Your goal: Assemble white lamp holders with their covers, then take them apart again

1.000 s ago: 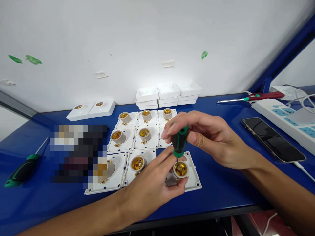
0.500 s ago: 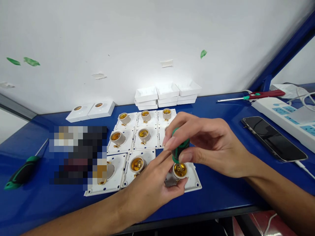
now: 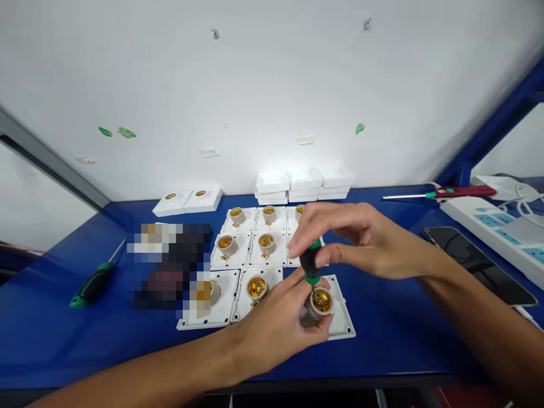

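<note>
My right hand point(image 3: 361, 241) pinches the black-and-green handle of a short screwdriver point(image 3: 311, 262), held upright with its tip down inside the brass-lined lamp socket point(image 3: 322, 301). That socket stands on a white square plate point(image 3: 342, 323) near the table's front. My left hand point(image 3: 278, 323) wraps its fingers round the socket's base and steadies it.
Several more white socket plates point(image 3: 255, 249) lie in rows behind. White covers point(image 3: 304, 184) are stacked at the wall, two finished units point(image 3: 189, 200) at back left. A second green screwdriver point(image 3: 93, 283) lies left. At right are a phone point(image 3: 480, 263), a power strip point(image 3: 497, 224) and a red-handled tool point(image 3: 442, 194).
The camera has tilted up and pulled back, showing more wall. My right hand's fingers have shifted round the screwdriver handle. My left hand stays on the socket.
</note>
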The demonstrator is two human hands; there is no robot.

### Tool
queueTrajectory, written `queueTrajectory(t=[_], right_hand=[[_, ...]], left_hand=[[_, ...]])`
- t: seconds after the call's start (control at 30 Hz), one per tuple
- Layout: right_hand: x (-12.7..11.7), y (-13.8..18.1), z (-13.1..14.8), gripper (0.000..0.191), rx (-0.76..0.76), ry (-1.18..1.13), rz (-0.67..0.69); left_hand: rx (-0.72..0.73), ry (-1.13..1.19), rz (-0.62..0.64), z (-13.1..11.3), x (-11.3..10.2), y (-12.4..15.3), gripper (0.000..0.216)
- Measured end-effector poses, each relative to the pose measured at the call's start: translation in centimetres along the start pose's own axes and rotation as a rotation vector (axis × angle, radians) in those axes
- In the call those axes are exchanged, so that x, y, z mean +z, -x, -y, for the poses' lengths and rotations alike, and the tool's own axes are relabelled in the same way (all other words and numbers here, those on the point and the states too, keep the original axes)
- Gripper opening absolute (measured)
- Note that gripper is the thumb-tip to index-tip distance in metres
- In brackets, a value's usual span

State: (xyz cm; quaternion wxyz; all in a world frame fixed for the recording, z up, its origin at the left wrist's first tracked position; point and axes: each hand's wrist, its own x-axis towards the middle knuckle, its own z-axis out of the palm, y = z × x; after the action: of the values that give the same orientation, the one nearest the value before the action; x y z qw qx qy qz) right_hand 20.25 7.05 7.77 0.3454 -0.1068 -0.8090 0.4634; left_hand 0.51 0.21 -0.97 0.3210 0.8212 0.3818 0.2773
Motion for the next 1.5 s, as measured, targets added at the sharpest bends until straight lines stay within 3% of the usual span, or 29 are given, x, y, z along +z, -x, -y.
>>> queueTrajectory(t=[0.1, 0.17, 0.23, 0.3, 0.43, 0.57, 0.73, 0.87, 1.1, 1.17, 1.33, 1.5], right_hand=[[-0.2, 0.4, -0.1, 0.025, 0.015, -0.085, 0.057], [0.3, 0.8, -0.7, 0.033, -0.009, -0.106, -0.033], [0.8, 1.2, -1.2, 0.028, -0.057, -0.135, -0.174], [1.2, 1.5, -1.5, 0.024, -0.050, -0.157, -0.213], [1.3, 1.7, -1.3, 0.025, 0.023, -0.261, -0.056], [1.3, 1.7, -1.3, 0.023, -0.048, -0.340, -0.102], [1.5, 1.6, -1.1, 0.018, -0.028, -0.422, 0.069], [2.0, 1.5, -1.0, 0.011, -0.030, -0.408, -0.074], [2.1, 1.5, -1.0, 0.009, -0.060, -0.465, -0.028], [1.9, 1.5, -1.0, 0.016, -0.053, -0.465, 0.035], [1.8, 1.8, -1.7, 0.020, -0.016, -0.498, -0.008], [2.0, 1.9, -2.3, 0.024, -0.007, -0.556, -0.006]], left_hand=[[0.008, 0.011, 0.003, -0.2, -0.3, -0.1, 0.032], [-0.005, 0.012, 0.017, -0.4, -0.4, -0.2, 0.032], [-0.024, 0.012, 0.044, -0.5, -0.5, -0.2, 0.031], [-0.039, 0.017, 0.062, -0.5, -0.6, -0.2, 0.034], [-0.031, 0.028, 0.066, -0.5, -0.8, -0.3, 0.034], [-0.006, 0.033, 0.058, -0.6, -0.7, -0.3, 0.035], [-0.024, 0.039, 0.056, -0.4, -0.5, -0.2, 0.027], [-0.002, 0.036, 0.045, -0.3, -0.6, -0.2, 0.025], [-0.002, 0.035, 0.074, -0.8, -1.1, -0.4, 0.041], [0.000, 0.034, 0.045, -0.6, -0.8, -0.3, 0.038], [0.019, 0.003, 0.015, -0.1, -0.3, -0.1, 0.027], [0.018, -0.073, 0.036, -0.3, -0.5, 0.1, 0.048]])
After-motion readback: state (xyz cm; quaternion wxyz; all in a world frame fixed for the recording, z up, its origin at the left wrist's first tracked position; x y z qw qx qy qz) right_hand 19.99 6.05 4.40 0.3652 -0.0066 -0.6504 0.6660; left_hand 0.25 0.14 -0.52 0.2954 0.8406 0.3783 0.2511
